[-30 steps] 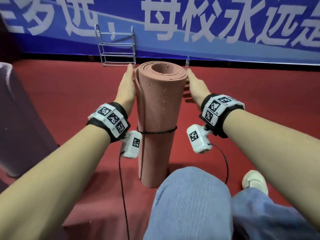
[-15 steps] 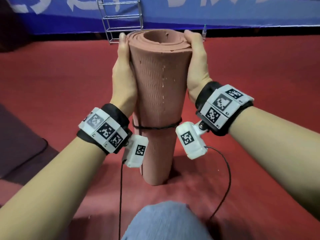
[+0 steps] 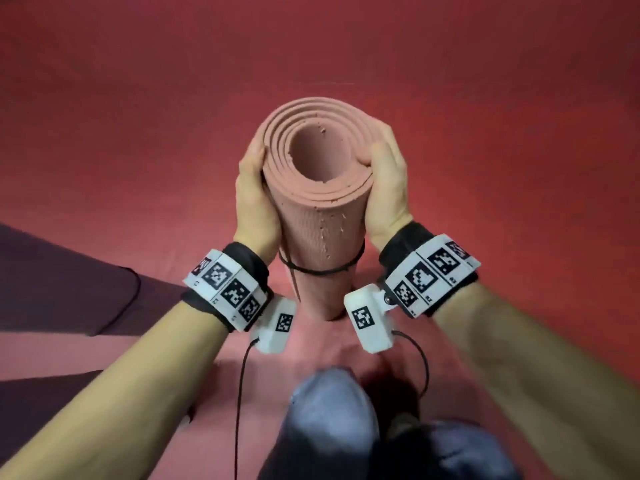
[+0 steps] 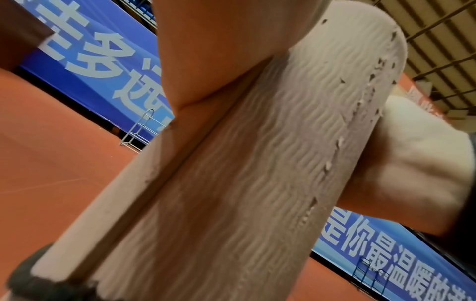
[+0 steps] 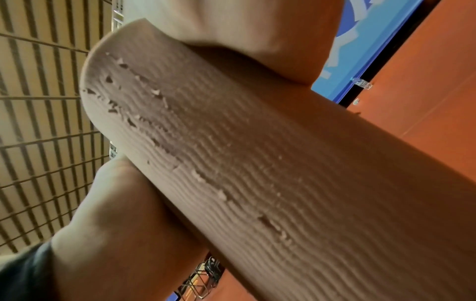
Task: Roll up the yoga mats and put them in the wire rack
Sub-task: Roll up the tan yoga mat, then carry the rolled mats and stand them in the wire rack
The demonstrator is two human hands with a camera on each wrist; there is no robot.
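Between 2 hands, left [image 3: 254, 199] and right [image 3: 386, 188], each grip clasping it, stands 1 rolled mat [image 3: 320, 216].

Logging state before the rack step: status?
Left hand and right hand grip rolled pink mat upright, strap on. Wire rack off left, path clear.

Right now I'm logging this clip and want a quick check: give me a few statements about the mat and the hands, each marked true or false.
1. The pink rolled mat stands upright on the red floor. True.
2. Only one hand holds it. False: the left hand and right hand grip opposite sides near the top.
3. A black cord is tied around the roll. True.
4. The mat sits inside the wire rack. False: the wire rack stands apart by the blue banner.
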